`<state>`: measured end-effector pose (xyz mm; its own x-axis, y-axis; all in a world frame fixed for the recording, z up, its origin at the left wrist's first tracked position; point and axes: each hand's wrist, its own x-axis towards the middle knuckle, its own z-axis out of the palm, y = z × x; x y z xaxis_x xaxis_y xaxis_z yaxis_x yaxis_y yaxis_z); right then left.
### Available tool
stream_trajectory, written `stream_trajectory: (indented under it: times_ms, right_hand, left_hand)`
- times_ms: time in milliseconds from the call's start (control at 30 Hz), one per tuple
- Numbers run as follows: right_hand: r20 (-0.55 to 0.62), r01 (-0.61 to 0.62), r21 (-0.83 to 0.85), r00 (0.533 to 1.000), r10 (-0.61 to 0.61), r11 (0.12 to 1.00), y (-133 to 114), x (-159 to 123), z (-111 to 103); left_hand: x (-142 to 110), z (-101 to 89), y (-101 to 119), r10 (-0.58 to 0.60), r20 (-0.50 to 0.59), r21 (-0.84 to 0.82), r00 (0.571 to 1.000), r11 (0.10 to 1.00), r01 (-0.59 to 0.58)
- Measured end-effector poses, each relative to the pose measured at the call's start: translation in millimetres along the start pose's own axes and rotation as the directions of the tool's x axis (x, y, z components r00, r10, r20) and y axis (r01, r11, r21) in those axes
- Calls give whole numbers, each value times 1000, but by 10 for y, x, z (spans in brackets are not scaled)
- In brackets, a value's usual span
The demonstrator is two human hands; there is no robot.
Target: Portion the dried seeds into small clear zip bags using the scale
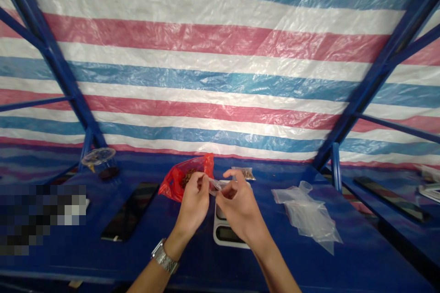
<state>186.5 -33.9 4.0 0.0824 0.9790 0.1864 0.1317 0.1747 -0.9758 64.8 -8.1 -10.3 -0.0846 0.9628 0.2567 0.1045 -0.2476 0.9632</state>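
Clear plastic film (216,186) is pinched between the left hand (194,197) and right hand (240,203), both narrowly closed and pulled apart so it stretches taut, just above a white tray (216,233); a red plastic bag (173,181) of brown pieces gapes left of that tray.

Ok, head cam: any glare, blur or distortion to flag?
Head view: glare streaks the crinkled striped plastic tarpaulin; wide-angle bowing bends the blue metal frame beams; bare left hand and right hand, pinching a clear plastic sachet, look sharp; a pixelated block hides lower left.
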Motion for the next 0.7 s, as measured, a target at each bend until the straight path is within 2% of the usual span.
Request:
stream_trajectory:
  times_ms: [100,200,267,300,367,433,500,567,633,700]
  right_hand:
    - [-3,38,5,999,-38,999,7,35,30]
    - [-204,98,-67,973,-109,993,39,104,31]
    - [-282,80,-98,954,-105,992,75,147,53]
    - [-268,58,-79,960,-77,995,93,164,77]
    - [-166,5,24,986,-1,1000,122,191,146]
    - [-66,-16,142,997,26,990,132,222,229]
    - [-82,19,161,997,-5,987,125,270,306]
    - [-176,65,42,983,-56,997,111,343,364]
    - [-217,76,-122,971,-102,990,98,431,405]
    - [-183,84,-229,975,-128,970,87,518,432]
  left_hand:
    - [49,-50,19,-13,17,-104,1000,994,14]
    - [90,-131,44,-91,-18,-298,996,951,81]
    - [131,-195,47,-153,-31,-436,988,891,125]
    - [157,-227,40,-178,-25,-496,984,857,142]
    - [217,-285,0,-210,-2,-576,978,800,171]
    - [279,-341,-68,-235,8,-587,972,786,195]
    - [334,-403,-143,-206,-50,-476,977,865,158]
    - [373,-476,-199,-61,-157,-213,986,977,26]
    - [388,-551,-225,119,-204,35,972,993,-115]
    - [381,-610,-236,249,-119,166,961,959,-228]
